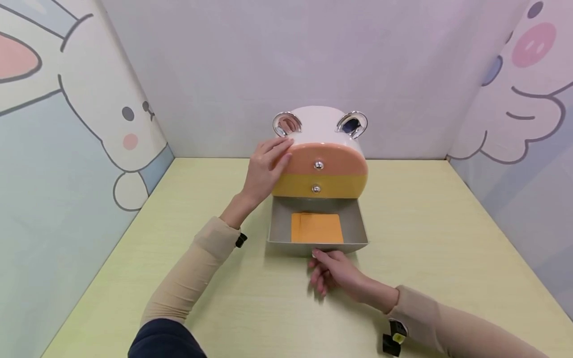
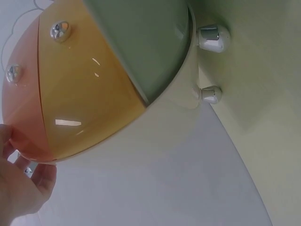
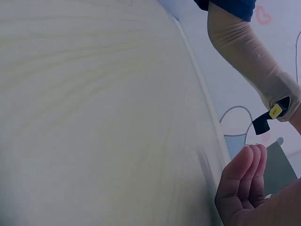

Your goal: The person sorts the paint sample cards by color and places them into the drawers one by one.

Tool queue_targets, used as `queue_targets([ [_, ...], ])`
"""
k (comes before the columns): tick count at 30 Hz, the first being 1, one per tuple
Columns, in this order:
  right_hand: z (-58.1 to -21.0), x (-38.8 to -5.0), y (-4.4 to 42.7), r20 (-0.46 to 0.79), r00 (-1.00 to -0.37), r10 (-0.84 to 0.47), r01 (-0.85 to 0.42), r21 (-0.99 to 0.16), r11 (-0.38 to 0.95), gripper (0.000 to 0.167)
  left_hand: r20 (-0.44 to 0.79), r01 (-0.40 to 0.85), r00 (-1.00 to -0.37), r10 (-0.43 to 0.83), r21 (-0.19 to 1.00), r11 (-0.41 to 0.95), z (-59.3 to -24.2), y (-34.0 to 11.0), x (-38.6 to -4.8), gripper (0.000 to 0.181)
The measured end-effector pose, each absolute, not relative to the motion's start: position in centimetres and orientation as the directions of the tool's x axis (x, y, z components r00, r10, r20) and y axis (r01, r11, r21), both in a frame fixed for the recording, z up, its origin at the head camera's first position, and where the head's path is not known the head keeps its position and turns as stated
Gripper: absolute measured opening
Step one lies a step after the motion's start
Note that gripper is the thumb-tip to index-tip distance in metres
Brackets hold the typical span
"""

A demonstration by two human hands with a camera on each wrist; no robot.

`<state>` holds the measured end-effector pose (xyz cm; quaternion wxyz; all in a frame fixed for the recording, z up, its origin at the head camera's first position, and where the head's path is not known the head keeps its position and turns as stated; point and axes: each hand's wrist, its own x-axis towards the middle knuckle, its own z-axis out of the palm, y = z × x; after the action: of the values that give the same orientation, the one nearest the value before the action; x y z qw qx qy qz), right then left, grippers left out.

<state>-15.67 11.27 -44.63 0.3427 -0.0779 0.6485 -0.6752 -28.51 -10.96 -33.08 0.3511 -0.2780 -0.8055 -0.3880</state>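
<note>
A small rounded drawer cabinet (image 1: 324, 119) with a white top and two shiny ears stands on the table. Its orange top drawer (image 1: 300, 161) and yellow middle drawer (image 1: 291, 186) are closed, each with a silver knob. The grey-green bottom drawer (image 1: 279, 223) is pulled out, and flat orange rectangular pieces (image 1: 320, 227) lie in it. My left hand (image 1: 264, 169) rests against the cabinet's upper left edge, fingers extended. At the front of the bottom drawer, my right hand (image 1: 337, 273) pinches its knob (image 1: 314, 254), mostly hidden by the thumb.
A pale wood-look table (image 1: 215, 189) lies under the cabinet. Behind it rises a plain whitish wall (image 1: 224, 74), with cartoon-printed panels on the left (image 1: 89, 174) and right (image 1: 515, 149). Silver feet (image 2: 214, 38) hold the cabinet off the table.
</note>
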Motion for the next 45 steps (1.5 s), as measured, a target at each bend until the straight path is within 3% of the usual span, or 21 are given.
queue_targets([
  [45, -44.2, -18.1, 11.0, -0.336, -0.800, -0.497, 0.334, -0.938, 0.097, 0.037, 0.777, 0.715, -0.604, 0.177, 0.431, 0.550, -33.1, -10.9, -28.3, 0.033],
])
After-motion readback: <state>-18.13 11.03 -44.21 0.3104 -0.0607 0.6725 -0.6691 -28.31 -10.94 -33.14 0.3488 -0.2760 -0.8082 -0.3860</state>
